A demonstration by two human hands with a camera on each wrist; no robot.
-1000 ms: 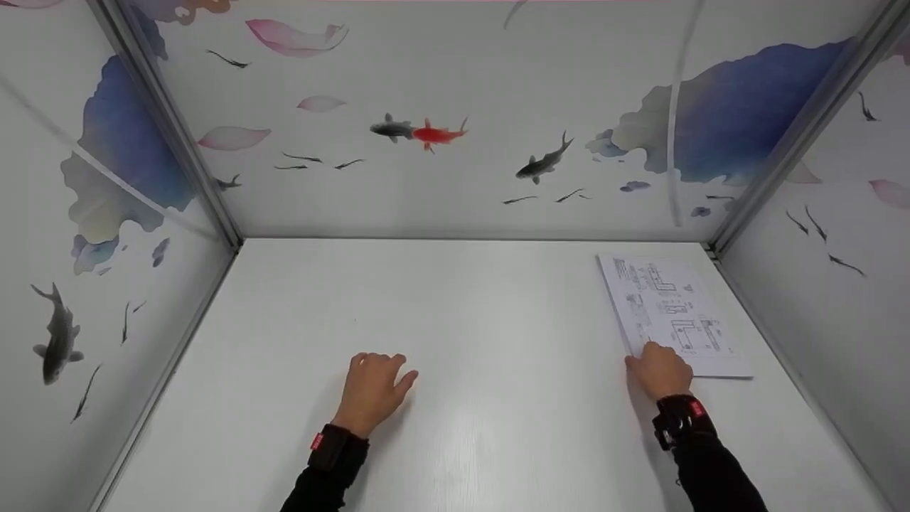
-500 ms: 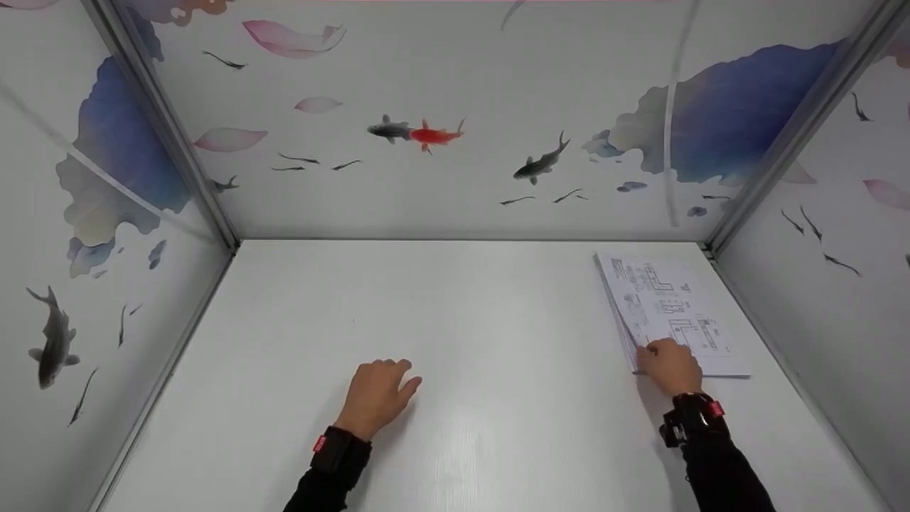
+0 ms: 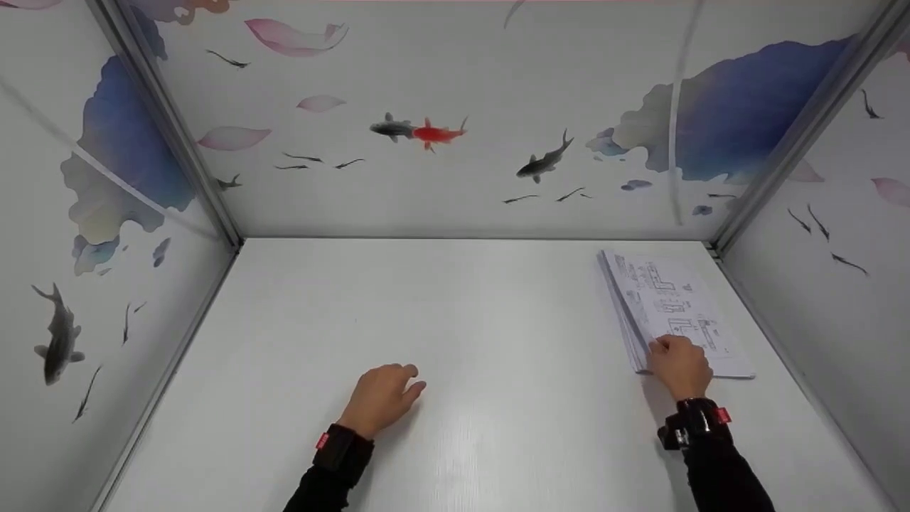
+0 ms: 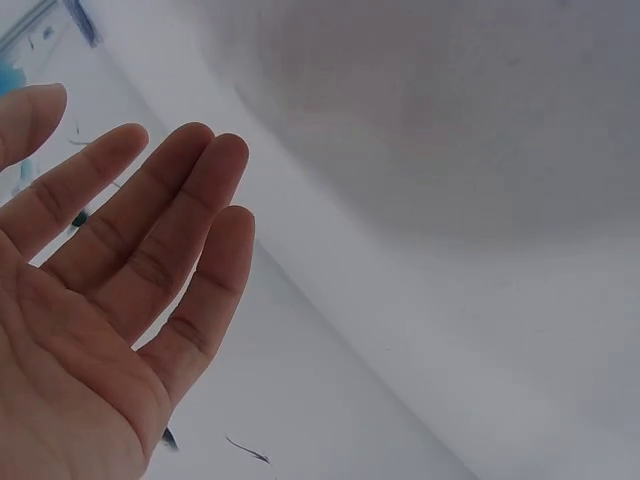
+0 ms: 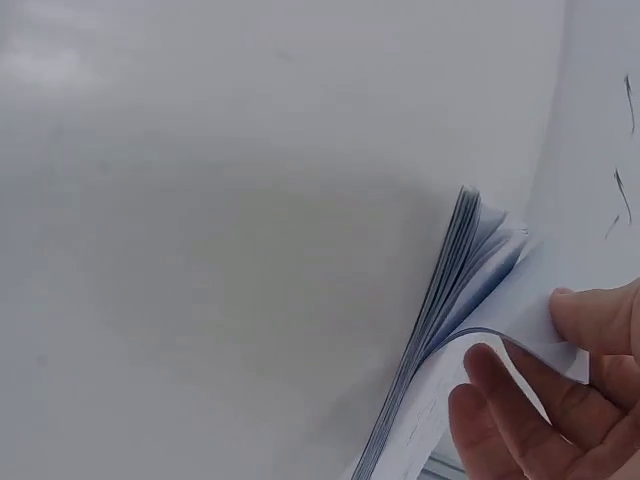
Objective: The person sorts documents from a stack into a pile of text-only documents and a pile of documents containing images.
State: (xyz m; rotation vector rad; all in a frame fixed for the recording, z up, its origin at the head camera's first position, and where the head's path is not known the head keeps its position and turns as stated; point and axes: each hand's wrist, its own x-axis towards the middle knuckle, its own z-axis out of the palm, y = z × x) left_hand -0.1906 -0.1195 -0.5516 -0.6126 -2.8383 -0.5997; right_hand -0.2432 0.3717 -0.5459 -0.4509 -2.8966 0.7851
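Observation:
A stack of white paper (image 3: 657,299) printed with technical drawings lies at the right side of the white table (image 3: 455,313). At its near left corner my right hand (image 3: 680,366) pinches the lifted edge of the upper paper. In the right wrist view the thumb (image 5: 590,315) presses on the curled-up sheet (image 5: 515,305), with fingers beneath it. Several sheet edges of the stack (image 5: 440,290) fan apart there. My left hand (image 3: 380,400) hovers low over the table's near middle, holding nothing; the left wrist view shows its palm and loosely extended fingers (image 4: 160,220).
White panels painted with fish, petals and blue patches enclose the table at the back wall (image 3: 455,192), the left wall (image 3: 142,284) and the right wall (image 3: 810,313). Grey metal posts (image 3: 789,135) stand in the back corners.
My right hand has moved slightly right, pulling up the left edge of the upper sheets, so the layers beneath now show. My left hand has shifted a little right and nearer me.

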